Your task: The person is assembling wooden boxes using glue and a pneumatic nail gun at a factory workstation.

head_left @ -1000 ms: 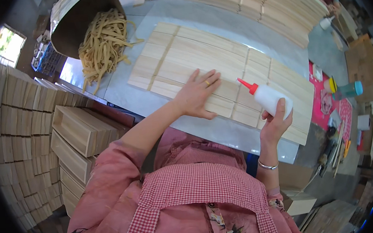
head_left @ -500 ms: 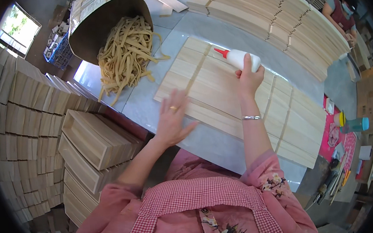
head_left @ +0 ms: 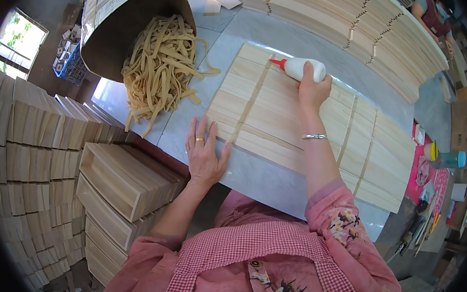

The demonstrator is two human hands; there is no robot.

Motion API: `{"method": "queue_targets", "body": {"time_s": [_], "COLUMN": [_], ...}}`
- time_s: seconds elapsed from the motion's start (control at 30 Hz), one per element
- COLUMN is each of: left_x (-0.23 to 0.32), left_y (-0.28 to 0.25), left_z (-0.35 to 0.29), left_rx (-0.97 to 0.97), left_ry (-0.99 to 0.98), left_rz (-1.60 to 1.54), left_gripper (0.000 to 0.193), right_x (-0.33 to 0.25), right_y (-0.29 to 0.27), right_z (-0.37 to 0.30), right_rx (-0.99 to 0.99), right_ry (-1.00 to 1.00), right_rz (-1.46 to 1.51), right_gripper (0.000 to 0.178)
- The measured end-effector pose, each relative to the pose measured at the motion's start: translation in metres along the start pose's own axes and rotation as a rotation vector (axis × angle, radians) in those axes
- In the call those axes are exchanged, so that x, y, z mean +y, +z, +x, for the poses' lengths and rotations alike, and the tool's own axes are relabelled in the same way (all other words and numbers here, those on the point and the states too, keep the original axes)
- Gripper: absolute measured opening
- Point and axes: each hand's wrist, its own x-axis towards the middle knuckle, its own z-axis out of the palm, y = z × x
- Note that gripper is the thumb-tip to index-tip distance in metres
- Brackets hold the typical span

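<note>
A white squeeze bottle (head_left: 294,68) with a red pointed nozzle is gripped in my right hand (head_left: 314,89). It lies tilted over the far left part of a pale wooden panel (head_left: 280,109), its tip close to a groove that runs across the boards. Several such grooves cross the panel, which rests on the grey-white table (head_left: 258,180). My left hand (head_left: 205,156) is spread flat with fingers apart, at the panel's near left corner. A ring shows on one finger of that hand, and nothing is held in it.
An overturned sack (head_left: 102,52) spills tan strips (head_left: 161,69) on the table's left. Stacked slatted boards (head_left: 339,22) line the far side. Wooden trays (head_left: 110,180) and piled wood pieces (head_left: 32,162) stand left. A teal jar (head_left: 449,159) stands right; a co-worker (head_left: 432,18) is beyond.
My left hand has moved left, off the panel's surface to its corner, and come to rest flat. My right hand keeps the bottle over nearly the same spot. The whole view has shifted slightly.
</note>
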Motion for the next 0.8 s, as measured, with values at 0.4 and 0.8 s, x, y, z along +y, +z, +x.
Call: {"method": "queue_targets", "body": {"time_s": [0.4, 0.8], "left_x": [-0.004, -0.007], "left_y": [0.005, 0.010], "left_z": [-0.001, -0.003], "left_rx": [0.044, 0.097], "left_ry": [0.010, 0.007], "left_rz": [-0.002, 0.003], "left_gripper": [0.045, 0.040], "right_x": [0.001, 0.011], "right_y": [-0.036, -0.066], "right_z": [-0.071, -0.138], "right_rx": [-0.053, -0.145], "right_ry": [-0.044, -0.088], "right_rz": [-0.074, -0.064], "right_gripper": [0.055, 0.047]}}
